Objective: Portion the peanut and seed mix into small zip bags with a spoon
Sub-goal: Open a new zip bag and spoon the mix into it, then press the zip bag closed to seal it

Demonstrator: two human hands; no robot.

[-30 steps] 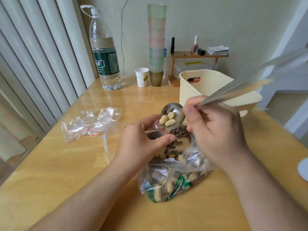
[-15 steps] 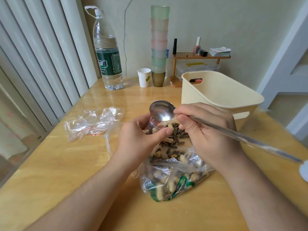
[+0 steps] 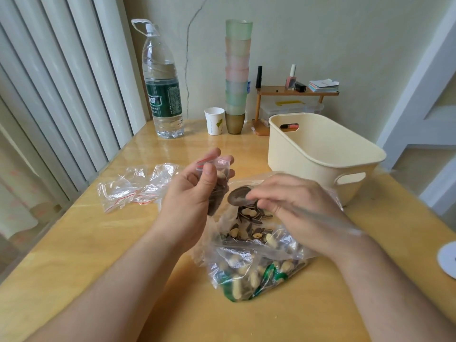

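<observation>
My left hand (image 3: 191, 197) holds a small zip bag (image 3: 218, 186) upright, its red-striped top at my fingertips; dark seeds and a peanut fill it. My right hand (image 3: 293, 208) grips a metal spoon (image 3: 239, 196), its bowl turned down just above the open mouth of the big clear bag of peanut and seed mix (image 3: 256, 253). The spoon handle is motion-blurred across my right wrist. The big bag lies on the wooden table (image 3: 98, 243) between my forearms.
Several empty zip bags (image 3: 133, 187) lie to the left. A cream plastic basket (image 3: 320, 154) stands at the right. At the back are a water bottle (image 3: 161, 87), a paper cup (image 3: 214, 120), stacked cups (image 3: 237, 75) and a small shelf (image 3: 296, 91).
The spoon tipped its peanuts into the small bag, then dropped toward the big bag. My left hand lifted the small bag higher and to the left.
</observation>
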